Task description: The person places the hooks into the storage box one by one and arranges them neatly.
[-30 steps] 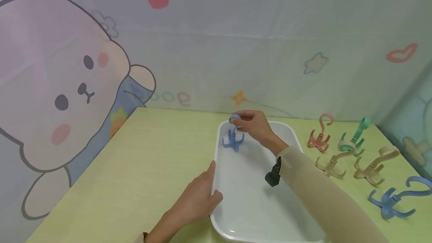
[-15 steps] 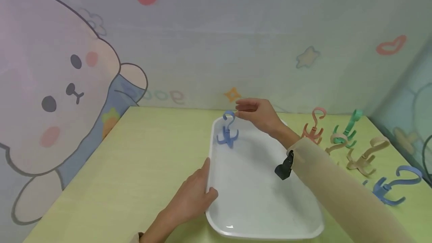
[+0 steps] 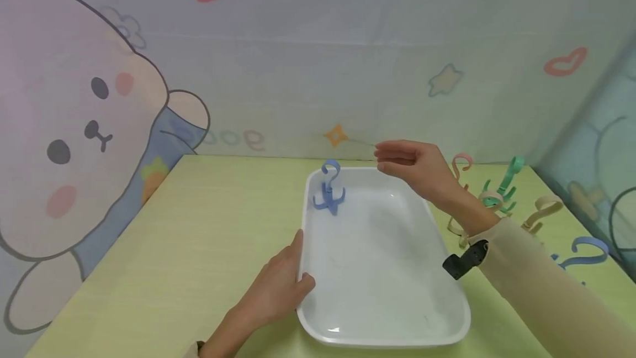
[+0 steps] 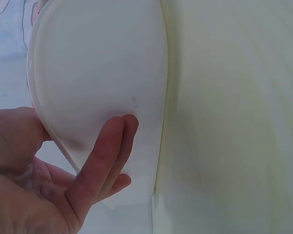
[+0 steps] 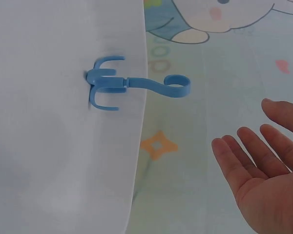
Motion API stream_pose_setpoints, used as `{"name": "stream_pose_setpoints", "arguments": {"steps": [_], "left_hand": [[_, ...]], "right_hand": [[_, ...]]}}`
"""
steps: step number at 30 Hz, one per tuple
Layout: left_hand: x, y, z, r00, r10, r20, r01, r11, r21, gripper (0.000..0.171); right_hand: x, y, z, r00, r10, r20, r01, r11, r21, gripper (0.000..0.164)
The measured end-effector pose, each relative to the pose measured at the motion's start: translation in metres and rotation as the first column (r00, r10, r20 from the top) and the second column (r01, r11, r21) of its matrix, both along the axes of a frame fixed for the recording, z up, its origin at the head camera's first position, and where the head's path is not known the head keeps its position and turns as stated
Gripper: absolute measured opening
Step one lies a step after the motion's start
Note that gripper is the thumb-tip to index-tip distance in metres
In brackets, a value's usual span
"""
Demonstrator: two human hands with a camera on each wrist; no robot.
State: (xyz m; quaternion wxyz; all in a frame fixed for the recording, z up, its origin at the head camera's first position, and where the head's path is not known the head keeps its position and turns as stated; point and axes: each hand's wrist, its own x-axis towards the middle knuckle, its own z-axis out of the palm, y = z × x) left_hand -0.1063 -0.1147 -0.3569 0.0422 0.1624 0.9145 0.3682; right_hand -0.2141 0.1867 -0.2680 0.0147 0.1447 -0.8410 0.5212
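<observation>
A white plastic tray (image 3: pixel 372 269) lies on the table in the head view. My left hand (image 3: pixel 278 286) grips its left wall, thumb over the rim and fingers on the outside, as the left wrist view shows on the tray's side (image 4: pixel 102 63). In the tray's far left corner a blue multi-prong hook (image 3: pixel 329 195) stands upright, its curled top above the rim; the right wrist view shows this blue hook (image 5: pixel 110 83) apart from my fingers. My right hand (image 3: pixel 417 167) hovers over the far right rim with nothing in it, fingers loosely extended.
Right of the tray stand more hooks, partly behind my right arm: a red hook (image 3: pixel 462 160), a green hook (image 3: pixel 509 178), beige hooks (image 3: pixel 541 209) and another blue hook (image 3: pixel 586 258). A printed cloth (image 3: pixel 298 82) hangs along the table's back edge.
My right hand has let go of the blue hook in the tray and moved right, away from it. The left hand keeps its grip on the tray. The head view has shifted slightly.
</observation>
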Motion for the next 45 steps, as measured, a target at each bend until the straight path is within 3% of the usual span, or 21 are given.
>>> {"name": "stream_pose_setpoints", "arguments": {"steps": [7, 15, 22, 35, 42, 45], "left_hand": [[0.000, -0.002, 0.000, 1.000, 0.000, -0.014, 0.000, 1.000, -0.002, 0.086], [-0.001, -0.001, -0.001, 1.000, -0.008, -0.016, 0.008, 1.000, -0.001, 0.086], [-0.002, -0.001, 0.001, 1.000, -0.012, -0.001, 0.012, 1.000, 0.000, 0.085], [-0.001, -0.011, 0.003, 0.999, 0.030, 0.021, -0.029, 1.000, -0.010, 0.085], [0.000, -0.012, 0.005, 0.999, 0.033, 0.016, -0.033, 0.999, -0.016, 0.084], [-0.001, -0.013, 0.005, 1.000, 0.029, 0.010, -0.029, 0.999, -0.018, 0.084]], "right_hand": [[0.023, 0.021, -0.002, 1.000, 0.012, -0.002, -0.012, 0.999, -0.047, 0.050], [0.045, 0.035, -0.007, 0.994, -0.014, -0.108, 0.011, 0.999, -0.033, 0.045], [0.065, 0.054, -0.017, 0.994, -0.044, -0.098, 0.031, 0.991, -0.129, 0.043], [0.088, 0.079, -0.033, 0.988, -0.092, -0.120, 0.075, 0.987, -0.141, 0.044], [0.105, 0.107, -0.040, 0.977, -0.187, -0.102, 0.179, 0.981, -0.080, 0.046], [0.113, 0.119, -0.044, 0.973, -0.219, -0.067, 0.209, 0.968, -0.136, 0.045]]}}
